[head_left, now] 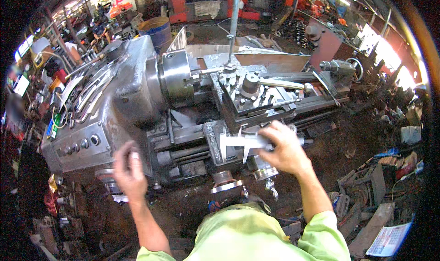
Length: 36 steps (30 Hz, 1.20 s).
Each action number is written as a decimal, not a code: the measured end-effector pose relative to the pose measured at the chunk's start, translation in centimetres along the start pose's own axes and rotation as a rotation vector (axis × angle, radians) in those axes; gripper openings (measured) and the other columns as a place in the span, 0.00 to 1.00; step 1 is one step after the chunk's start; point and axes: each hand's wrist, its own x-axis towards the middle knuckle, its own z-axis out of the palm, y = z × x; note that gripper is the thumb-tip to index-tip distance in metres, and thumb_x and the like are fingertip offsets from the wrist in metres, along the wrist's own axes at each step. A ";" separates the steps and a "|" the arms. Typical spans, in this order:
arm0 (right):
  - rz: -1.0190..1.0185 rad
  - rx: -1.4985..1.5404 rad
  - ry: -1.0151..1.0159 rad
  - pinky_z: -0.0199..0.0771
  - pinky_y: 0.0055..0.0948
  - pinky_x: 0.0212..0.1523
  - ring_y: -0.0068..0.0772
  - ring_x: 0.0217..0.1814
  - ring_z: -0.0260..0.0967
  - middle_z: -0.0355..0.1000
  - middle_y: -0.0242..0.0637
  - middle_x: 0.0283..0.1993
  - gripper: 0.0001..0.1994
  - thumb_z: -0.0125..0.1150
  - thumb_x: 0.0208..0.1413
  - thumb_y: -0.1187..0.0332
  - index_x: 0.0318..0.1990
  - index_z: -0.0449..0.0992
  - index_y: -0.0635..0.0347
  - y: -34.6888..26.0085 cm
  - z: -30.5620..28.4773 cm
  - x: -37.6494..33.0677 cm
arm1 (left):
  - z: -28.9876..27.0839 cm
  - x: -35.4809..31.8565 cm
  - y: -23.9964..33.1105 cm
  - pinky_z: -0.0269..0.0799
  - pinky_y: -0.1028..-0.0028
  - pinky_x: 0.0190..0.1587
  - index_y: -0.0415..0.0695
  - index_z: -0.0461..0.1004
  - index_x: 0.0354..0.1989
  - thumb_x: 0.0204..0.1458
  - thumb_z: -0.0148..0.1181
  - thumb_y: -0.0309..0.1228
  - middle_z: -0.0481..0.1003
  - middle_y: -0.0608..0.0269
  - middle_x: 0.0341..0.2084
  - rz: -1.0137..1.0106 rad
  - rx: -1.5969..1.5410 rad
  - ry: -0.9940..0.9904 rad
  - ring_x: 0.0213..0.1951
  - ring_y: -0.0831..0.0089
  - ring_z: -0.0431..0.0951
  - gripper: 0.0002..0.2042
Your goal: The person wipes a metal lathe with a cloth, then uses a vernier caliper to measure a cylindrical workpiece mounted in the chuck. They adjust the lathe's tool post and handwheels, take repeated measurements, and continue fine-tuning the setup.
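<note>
My right hand [284, 149] is closed around a steel vernier caliper [236, 141], held level over the front of a metal lathe [133, 89]. The caliper's jaws point left and stand apart, with nothing between them. My left hand [130, 171] is raised beside the lathe's control panel [85, 144], blurred by motion. Its fingers look loosely apart, and I see nothing in them. Beyond the caliper is the tool post [250, 84] with its long handle. The chuck [178, 75] is to the left of the tool post. Handwheels [226, 182] stick out below the caliper.
Several wrenches and hand tools [94, 91] lie on top of the headstock. The tailstock [337, 68] stands at the far right of the bed. A rusty drum [155, 31] is behind the lathe. Scrap metal and boards [366, 192] crowd the right side. A person [100, 31] is far back left.
</note>
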 end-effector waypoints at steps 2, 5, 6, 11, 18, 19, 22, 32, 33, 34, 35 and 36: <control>-0.116 -0.100 0.141 0.71 0.41 0.40 0.47 0.40 0.70 0.69 0.43 0.35 0.21 0.72 0.36 0.70 0.41 0.75 0.61 0.4 -3.0 2.6 | -0.8 3.6 -0.5 0.69 0.68 0.52 0.36 0.75 0.48 0.58 0.54 0.24 0.76 0.57 0.43 0.115 0.080 0.230 0.46 0.67 0.75 0.11; -0.180 -0.092 0.243 0.70 0.41 0.42 0.47 0.41 0.69 0.69 0.43 0.36 0.19 0.71 0.38 0.71 0.41 0.74 0.62 2.0 -5.8 8.4 | -1.4 7.5 -1.9 0.68 0.62 0.50 0.38 0.75 0.48 0.57 0.57 0.26 0.75 0.52 0.42 0.262 0.351 0.349 0.47 0.56 0.74 0.12; -0.220 -0.156 0.279 0.68 0.43 0.44 0.48 0.43 0.69 0.70 0.42 0.38 0.19 0.70 0.41 0.68 0.42 0.74 0.59 2.7 -6.2 10.7 | -1.0 8.3 -2.5 0.67 0.61 0.51 0.38 0.75 0.47 0.56 0.57 0.26 0.75 0.51 0.42 0.273 0.424 0.363 0.47 0.55 0.73 0.12; -0.255 -0.474 0.288 0.63 0.53 0.50 0.45 0.52 0.72 0.75 0.40 0.45 0.19 0.63 0.48 0.62 0.49 0.73 0.53 7.4 -5.0 21.9 | 0.5 9.3 -4.9 0.63 0.55 0.54 0.40 0.76 0.44 0.52 0.61 0.27 0.74 0.52 0.44 0.363 0.712 0.407 0.49 0.52 0.71 0.12; -0.030 -0.480 -0.165 0.70 0.55 0.50 0.48 0.50 0.76 0.78 0.46 0.44 0.20 0.59 0.48 0.69 0.52 0.73 0.53 14.5 2.4 32.4 | 0.7 9.2 -4.8 0.63 0.56 0.54 0.39 0.77 0.42 0.51 0.61 0.27 0.74 0.52 0.44 0.312 0.746 0.416 0.49 0.53 0.71 0.11; -0.022 -0.422 -0.224 0.74 0.53 0.49 0.49 0.50 0.76 0.78 0.47 0.44 0.21 0.60 0.47 0.70 0.52 0.73 0.56 15.6 3.3 33.3 | 0.8 9.3 -4.7 0.63 0.56 0.54 0.39 0.77 0.42 0.51 0.61 0.27 0.74 0.52 0.44 0.304 0.742 0.401 0.49 0.53 0.71 0.11; 0.019 -0.381 -0.385 0.77 0.48 0.47 0.52 0.50 0.75 0.77 0.51 0.45 0.18 0.63 0.46 0.69 0.46 0.75 0.64 18.3 5.9 34.6 | 1.0 9.2 -4.5 0.63 0.56 0.54 0.38 0.76 0.43 0.51 0.61 0.27 0.73 0.51 0.45 0.314 0.803 0.401 0.49 0.53 0.71 0.11; -0.020 -0.202 -0.384 0.75 0.44 0.47 0.55 0.47 0.76 0.77 0.56 0.43 0.20 0.64 0.41 0.70 0.44 0.77 0.67 21.8 9.0 33.2 | 1.4 9.2 -4.4 0.64 0.56 0.55 0.38 0.76 0.44 0.53 0.61 0.28 0.72 0.49 0.45 0.285 0.884 0.372 0.50 0.53 0.71 0.12; -0.023 -0.193 -0.385 0.75 0.44 0.47 0.55 0.47 0.76 0.77 0.56 0.43 0.19 0.64 0.41 0.70 0.44 0.77 0.67 21.6 8.9 33.2 | 1.4 9.1 -4.4 0.64 0.56 0.54 0.37 0.77 0.44 0.53 0.60 0.27 0.72 0.48 0.45 0.286 0.871 0.367 0.50 0.52 0.71 0.12; -0.020 -0.189 -0.390 0.74 0.44 0.48 0.55 0.47 0.75 0.77 0.56 0.43 0.19 0.64 0.41 0.70 0.44 0.77 0.67 21.4 8.9 33.2 | 1.4 9.2 -4.4 0.64 0.56 0.55 0.37 0.77 0.45 0.54 0.61 0.28 0.72 0.48 0.45 0.301 0.873 0.372 0.50 0.52 0.71 0.12; -0.028 -0.182 -0.389 0.74 0.44 0.48 0.55 0.47 0.75 0.77 0.56 0.43 0.19 0.64 0.41 0.70 0.44 0.77 0.67 21.1 8.8 33.2 | 1.4 9.1 -4.4 0.64 0.56 0.55 0.37 0.77 0.45 0.54 0.61 0.28 0.72 0.48 0.45 0.303 0.892 0.377 0.50 0.52 0.71 0.12; -0.046 -0.169 -0.387 0.74 0.44 0.48 0.56 0.47 0.75 0.77 0.56 0.43 0.19 0.64 0.42 0.69 0.44 0.77 0.67 21.0 8.7 33.1 | 1.4 9.2 -4.5 0.64 0.56 0.55 0.37 0.77 0.45 0.54 0.61 0.28 0.72 0.48 0.45 0.303 0.894 0.381 0.50 0.52 0.71 0.12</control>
